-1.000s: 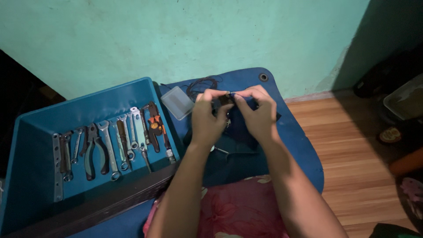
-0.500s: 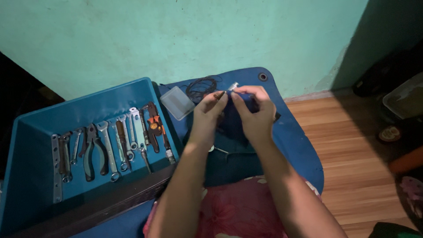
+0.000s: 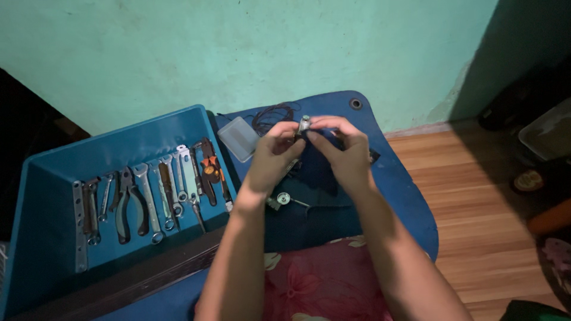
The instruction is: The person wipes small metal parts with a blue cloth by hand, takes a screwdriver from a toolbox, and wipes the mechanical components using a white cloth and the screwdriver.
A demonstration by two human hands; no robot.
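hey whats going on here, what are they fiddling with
A person holds a small silvery metal part up between both hands: the left hand and right hand pinch it at the fingertips, above a blue mat. To the left, a blue tray holds a row of wrenches and pliers. A clear plastic box and a coil of dark wire lie nearby.

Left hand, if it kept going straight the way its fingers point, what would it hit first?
The left hand points up and right, at the small metal part pinched between both hands. Past that, probably the right hand fingertips, then the blue mat; depth is unclear.
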